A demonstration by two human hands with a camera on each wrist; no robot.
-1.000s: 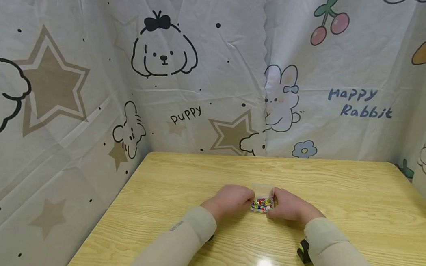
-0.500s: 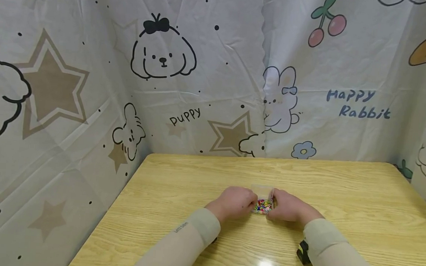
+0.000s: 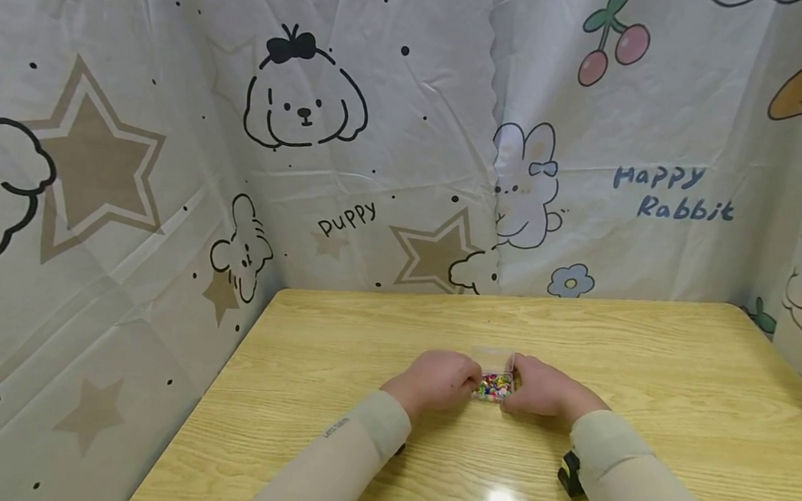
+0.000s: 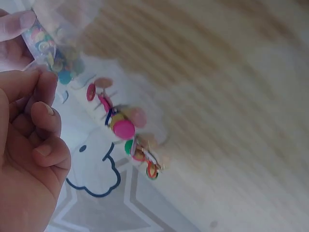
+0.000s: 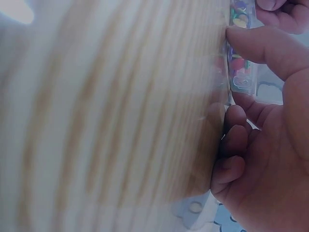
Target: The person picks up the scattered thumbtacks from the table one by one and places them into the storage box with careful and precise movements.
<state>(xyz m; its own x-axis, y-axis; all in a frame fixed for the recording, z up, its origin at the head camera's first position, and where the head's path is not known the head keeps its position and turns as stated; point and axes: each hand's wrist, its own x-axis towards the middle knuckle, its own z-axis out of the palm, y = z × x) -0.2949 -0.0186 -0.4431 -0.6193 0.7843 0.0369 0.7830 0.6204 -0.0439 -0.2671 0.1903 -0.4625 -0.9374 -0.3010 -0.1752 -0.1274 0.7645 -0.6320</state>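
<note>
A small clear plastic box [image 3: 492,398] of colourful thumbtacks [image 3: 494,386] sits mid-table, its transparent lid [image 3: 493,359] raised at the back. My right hand [image 3: 546,387] grips the box's right end, thumb in front and fingers behind. At the left end is my left hand [image 3: 440,378], its fingers curled and the thumb and index tips together right at the box [image 4: 53,60]. I cannot tell what is between those tips. Several loose thumbtacks [image 4: 123,128], pink, green and others, lie on the table beside the left hand in the left wrist view; this hand hides them from the head view.
The wooden table [image 3: 341,323] has a glossy top that reflects light near the front. A printed cloth [image 3: 381,127] hangs behind and at the sides. A black and yellow-green object [image 3: 570,474] shows at the right sleeve cuff.
My left hand moves slightly right over the box's left end, then slightly back. My right hand keeps its grip on the box, and the lid stays raised.
</note>
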